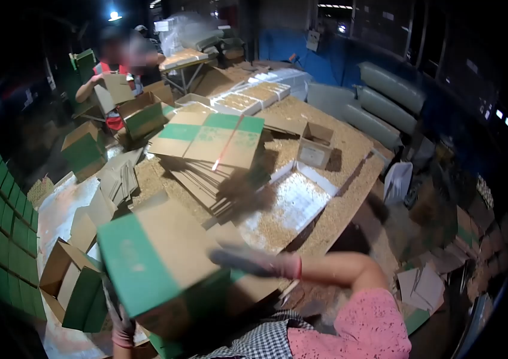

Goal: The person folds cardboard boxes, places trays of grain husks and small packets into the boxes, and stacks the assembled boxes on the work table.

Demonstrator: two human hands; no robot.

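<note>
A large brown cardboard box point(173, 230) with a green band stands right in front of me, slightly blurred. My left hand point(121, 320), in a dark glove with a pink cuff, holds the box's left side, fingers pointing up along it. Over the box's right top edge lies my right hand point(248, 261), gloved the same way, its fingers stretched out flat and smeared by motion. I cannot tell how firmly it touches the cardboard. Left of the box is a smaller open carton point(74, 290), green and brown. Beyond it lies a stack of flat cardboard sheets point(209, 140).
A shallow white tray point(320, 179) with grain-like bits lies on the littered table point(349, 134). Behind it stands a small open box point(315, 146). Green cartons point(2, 221) are stacked at left. Across the table, a person point(119, 72) handles cardboard. Grey-green padded pieces point(385, 113) sit at right.
</note>
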